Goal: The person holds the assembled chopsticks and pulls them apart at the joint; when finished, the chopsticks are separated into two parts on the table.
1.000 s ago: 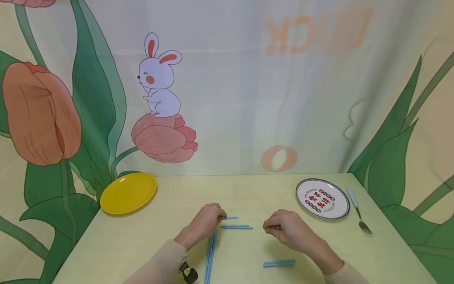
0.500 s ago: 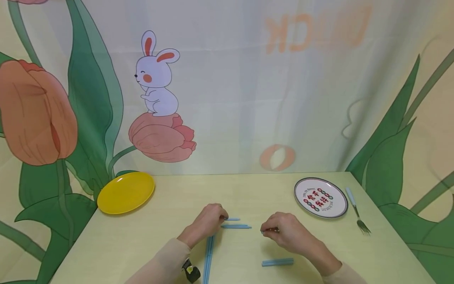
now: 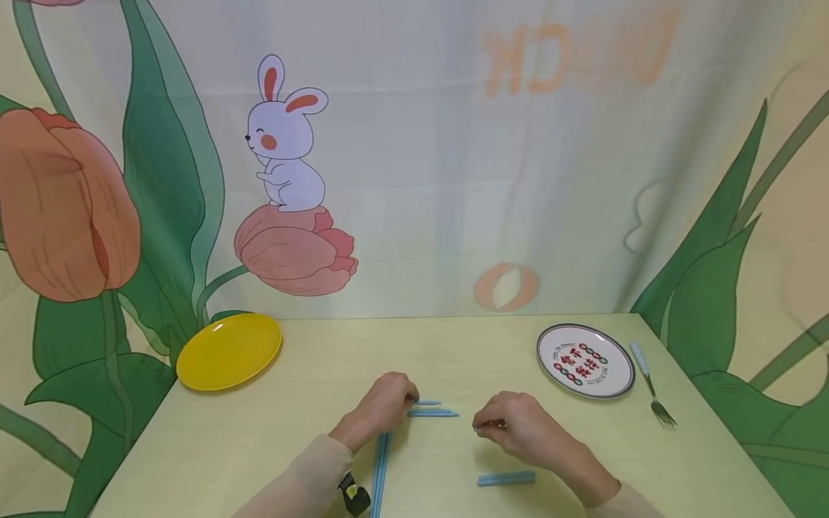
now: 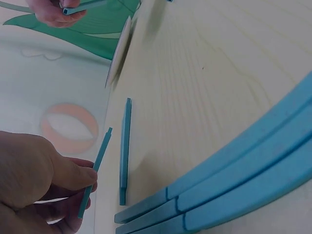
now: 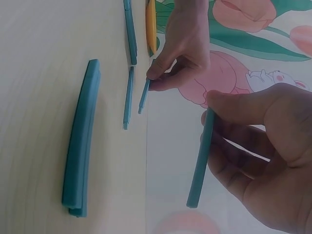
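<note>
My left hand [image 3: 388, 399] pinches a short, thin blue stick piece [image 4: 102, 151] between thumb and fingers, just above the table; its visible end is narrowed. Below it lie similar thin blue pieces [image 3: 432, 414], side by side. My right hand [image 3: 521, 421] pinches a thicker blue stick piece [image 5: 199, 165], held up off the table and apart from the left one. Near my left wrist, several long blue sticks [image 3: 381, 475] lie lengthwise, with joint lines showing across them in the left wrist view. Under my right hand rest short, thick blue pieces [image 3: 506, 478], side by side.
A yellow plate [image 3: 229, 352] sits at the table's back left. At the back right is a white plate [image 3: 586, 360] with red lettering, and beside it a fork [image 3: 654, 388] with a pale blue handle. A printed curtain [image 3: 421, 180] hangs behind the table.
My left hand has shifted slightly to the right and my right hand slightly left and down, so they are a little closer. Both still hold their stick pieces.
</note>
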The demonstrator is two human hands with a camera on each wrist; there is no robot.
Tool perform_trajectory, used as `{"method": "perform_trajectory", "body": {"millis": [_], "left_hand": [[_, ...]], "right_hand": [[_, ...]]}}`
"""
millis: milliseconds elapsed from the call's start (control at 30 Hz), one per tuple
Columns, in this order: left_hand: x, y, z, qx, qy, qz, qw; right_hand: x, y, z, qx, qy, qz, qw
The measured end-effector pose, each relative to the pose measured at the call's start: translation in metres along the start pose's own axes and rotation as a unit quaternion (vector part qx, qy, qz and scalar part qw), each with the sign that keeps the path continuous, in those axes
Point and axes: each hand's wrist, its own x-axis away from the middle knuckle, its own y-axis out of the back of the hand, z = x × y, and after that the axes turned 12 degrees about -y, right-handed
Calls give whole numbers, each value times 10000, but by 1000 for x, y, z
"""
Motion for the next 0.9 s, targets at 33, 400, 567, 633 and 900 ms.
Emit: {"method": "perform_trajectory", "body": {"millis": [33,400,567,633,900], "left_hand": [[0,-1,0,9,16,9,10000],[-5,-10,3,66,18,-13,10000],[-6,-13,3,68,-56,-27,10000],[-7,-14,3,80,-56,-16,10000],[-9,-16,3,174,30,78,9998]], "right_hand": [[0,0,0,-5,-6,15,10000],[3,-5,-2,6,19,160,9999],[4,-7,-3,92,128,65,9999],[4,-7,-3,85,119,58,9999],[7,-8,-3,-8,-64,314,9995]]}}
